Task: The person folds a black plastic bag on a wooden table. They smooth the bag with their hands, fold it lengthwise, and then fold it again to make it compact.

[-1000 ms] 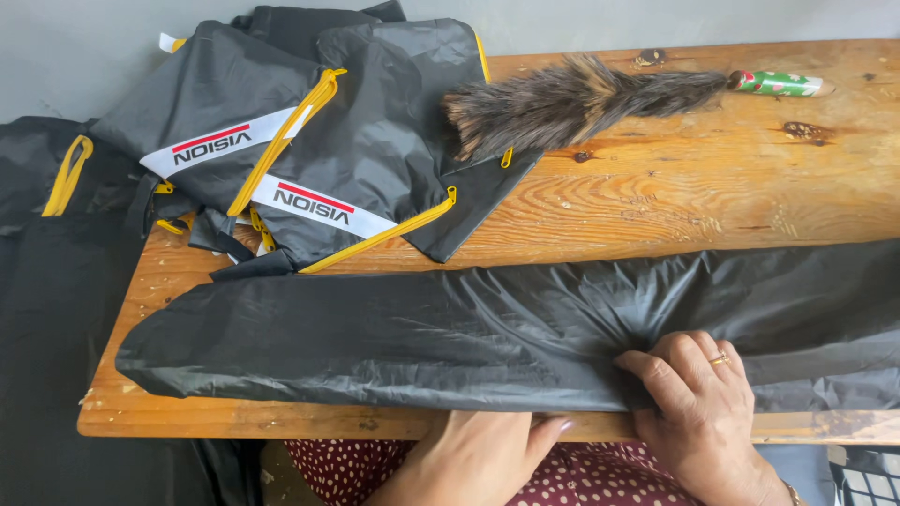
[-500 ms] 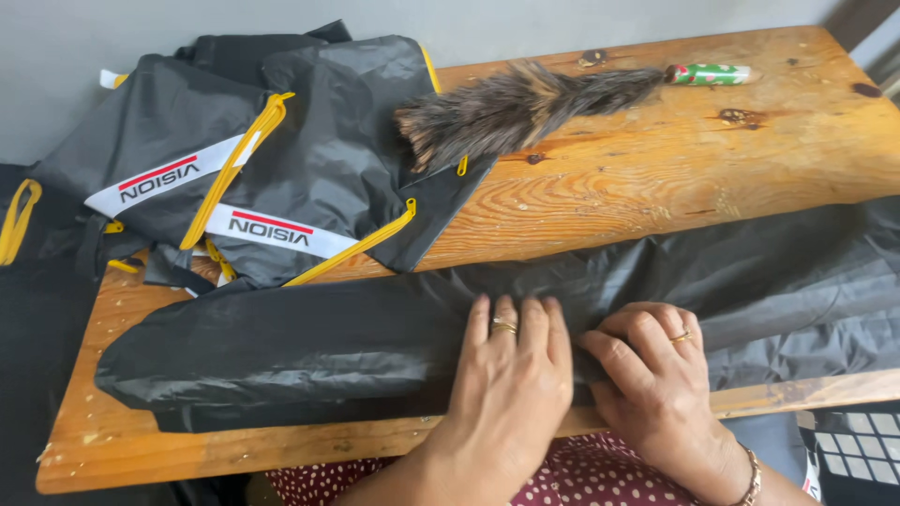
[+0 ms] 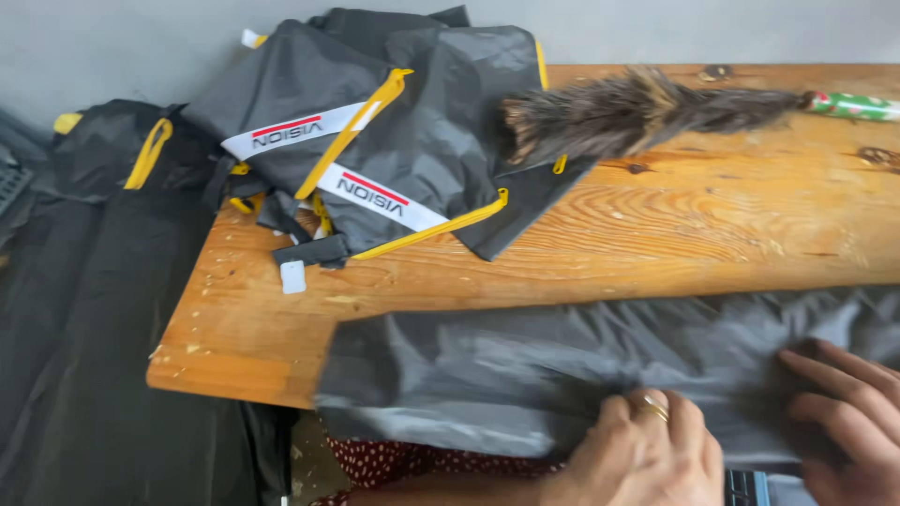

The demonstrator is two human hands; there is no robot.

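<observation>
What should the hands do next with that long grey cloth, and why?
Probably slide both palms outward along the long grey cloth to flatten it. The left hand and right hand lie flat on its near edge, the fabric looks wrinkled, and its left end juts past the edge of the wooden table. Smoothing seems the likely small step.

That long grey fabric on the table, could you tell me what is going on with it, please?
A person is pressing both hands on a long strip of dark grey fabric laid along the near edge of the wooden table. The left hand, wearing a ring, lies flat at the fabric's near edge; the right hand rests on it further right. Behind, a heap of dark bags with yellow trim sits at the table's far left corner, beside a feather duster.
</observation>
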